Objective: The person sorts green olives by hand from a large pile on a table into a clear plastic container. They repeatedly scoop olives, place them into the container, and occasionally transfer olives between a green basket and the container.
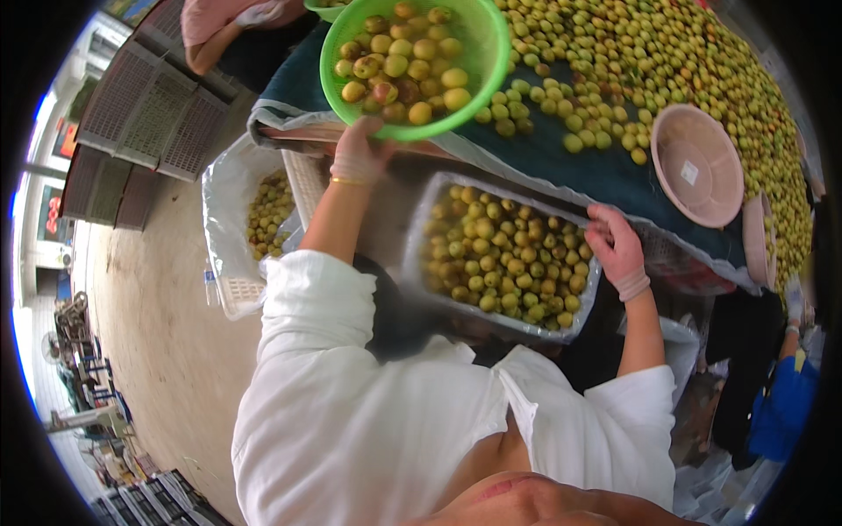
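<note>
My left hand (pixel 360 152), in a thin glove, grips the near rim of a green plastic basket (pixel 490 105); some fingers are hidden beneath it. Yellow, green and reddish round fruits (pixel 396 66), plum-like, lie inside the basket. Before my body stands a plastic-lined crate (pixel 503 322) filled with similar smaller-looking green-yellow fruits (pixel 500 256). My right hand (pixel 617 250), also gloved, is at the crate's right end with its fingers slightly bent and apart. Nothing shows in that hand; whether it touches the crate is unclear.
A dark-cloth table (pixel 506 161) bears a large fruit heap (pixel 631 52) and a pink basin (pixel 697 167). Left stands another lined crate (pixel 230 289) of fruit. Stacked crates (pixel 138 105) stand farther left. One person (pixel 223 33) is at upper left, another (pixel 783 407) at right.
</note>
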